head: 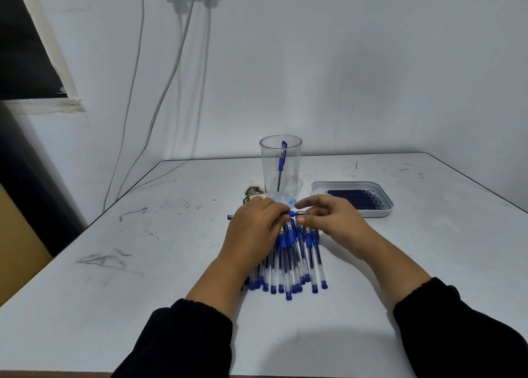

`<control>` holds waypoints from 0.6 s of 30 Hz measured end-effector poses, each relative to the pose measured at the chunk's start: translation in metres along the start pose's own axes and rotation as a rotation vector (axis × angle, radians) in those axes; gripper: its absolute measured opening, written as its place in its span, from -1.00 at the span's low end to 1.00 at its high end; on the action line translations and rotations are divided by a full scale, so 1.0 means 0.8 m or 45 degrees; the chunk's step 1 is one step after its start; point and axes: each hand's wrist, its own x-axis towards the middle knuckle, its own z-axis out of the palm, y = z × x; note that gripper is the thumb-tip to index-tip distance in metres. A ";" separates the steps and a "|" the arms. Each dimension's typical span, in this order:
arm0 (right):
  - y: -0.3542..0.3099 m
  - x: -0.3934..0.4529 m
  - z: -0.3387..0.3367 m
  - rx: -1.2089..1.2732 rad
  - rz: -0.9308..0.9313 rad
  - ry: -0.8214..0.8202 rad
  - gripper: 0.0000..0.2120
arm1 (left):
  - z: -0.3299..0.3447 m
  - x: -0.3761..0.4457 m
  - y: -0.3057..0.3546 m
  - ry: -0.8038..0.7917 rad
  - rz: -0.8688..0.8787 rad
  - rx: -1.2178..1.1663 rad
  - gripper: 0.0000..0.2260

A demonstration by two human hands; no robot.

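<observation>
One slim clear-plastic pen (292, 213), blue-gripped, pinched by left hand (254, 227), right hand (335, 220).

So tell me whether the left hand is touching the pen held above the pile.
Touching. In the head view the left hand grips the pen, whose blue end pokes out beyond the knuckles.

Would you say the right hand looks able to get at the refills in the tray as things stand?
Probably yes: the tray of refills lies open just beyond the right hand, nothing between them, though that hand now pinches the tip of a pen.
</observation>
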 end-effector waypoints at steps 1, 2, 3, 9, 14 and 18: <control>0.000 0.000 0.000 -0.002 0.010 0.007 -0.83 | 0.000 0.000 0.000 -0.001 -0.003 0.004 -0.87; -0.001 -0.001 0.001 0.002 0.027 0.020 -0.86 | 0.000 0.000 0.000 -0.001 -0.002 0.008 -0.87; -0.001 0.000 0.003 0.015 0.047 0.033 -0.85 | 0.000 0.000 0.000 -0.002 0.000 0.010 -0.87; 0.001 0.000 0.002 0.005 0.012 0.031 -0.92 | 0.000 0.000 -0.001 -0.010 0.012 0.013 -0.87; 0.000 0.001 0.000 0.015 0.015 0.036 -0.88 | 0.000 0.000 0.000 -0.003 0.004 0.011 -0.87; 0.003 0.004 -0.001 0.046 0.052 0.041 -0.87 | -0.001 0.000 0.001 -0.003 0.006 0.015 -0.87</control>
